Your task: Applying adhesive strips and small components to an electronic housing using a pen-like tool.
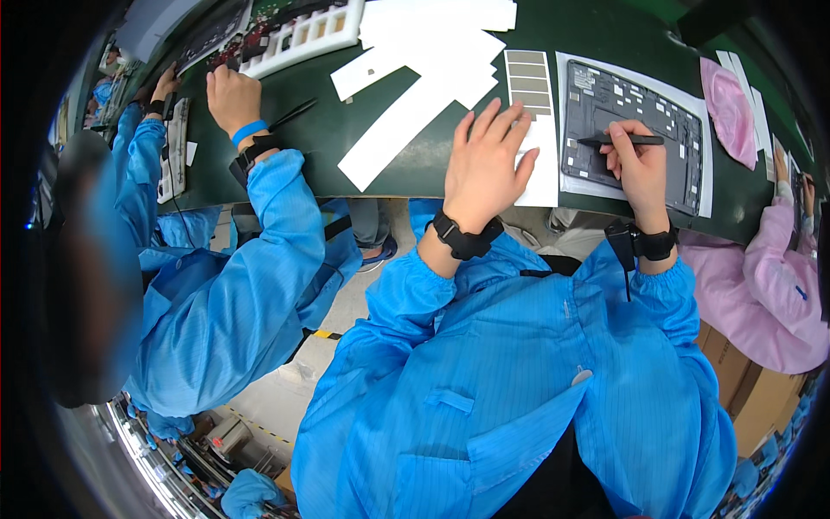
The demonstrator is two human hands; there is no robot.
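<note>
One dark panel [629, 105] lay on a white sheet [707, 156] near the front edge of a green table [406, 177], dotted with small white tabs [660, 107] over much of its face. A person's right hand [640, 173] gripped a slim black tool [644, 139] like a pen, its tip pointed left over the panel; whether it touched the surface could not be told. Just beside the panel, the left hand [484, 169] was loose, palm down with fingers spread, grasping nothing visible and partly covering a white strip [543, 137]. A few dark patches [529, 85] filled the strip's upper end while its visible lower length was bare, so the supply looked partly used, with several pieces left. The panel, by its scatter of tabs, seemed well advanced but not finished, as the tool was over it; how many spots remained could not be counted. Beyond the left hand, white strips [441, 52] were heaped loosely, with a white tray [303, 39] farther left. A pink cloth [729, 112] lay right of the sheet. Co-workers flanked the scene, one in blue sleeves [285, 203] at left, another in pink sleeves [774, 225] at right.
</note>
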